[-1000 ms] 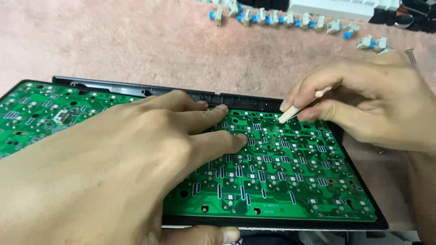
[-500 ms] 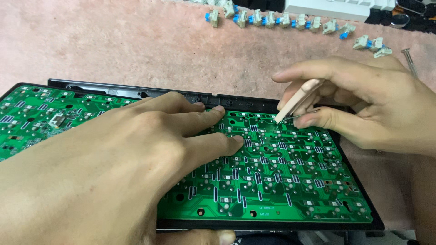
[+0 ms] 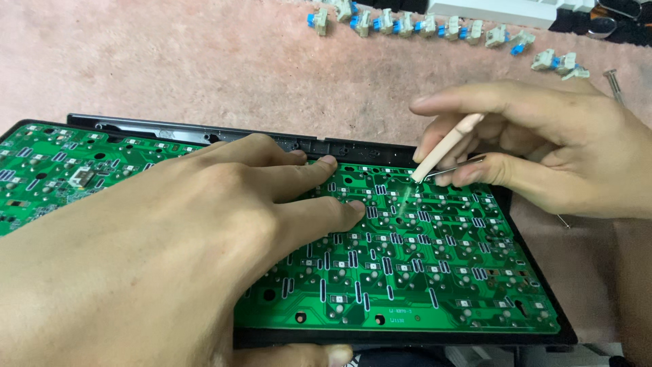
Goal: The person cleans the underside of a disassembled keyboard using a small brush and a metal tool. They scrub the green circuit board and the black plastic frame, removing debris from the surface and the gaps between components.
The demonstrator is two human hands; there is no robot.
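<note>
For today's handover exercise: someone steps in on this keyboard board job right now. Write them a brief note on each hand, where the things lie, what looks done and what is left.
Left hand: flat on the green circuit board, pressing it down in its black frame.
Right hand: holds a thin beige stick like a pen, tip just above the board's upper middle; a thin metal pin shows beside it.
Things: key switches with blue stems lie in a row on the pink mat.
Done: some switches are already off the board.
Left: cannot tell how many remain; the board's other face is hidden.

Green circuit board (image 3: 407,272) lies flat in black frame (image 3: 204,132)
</note>
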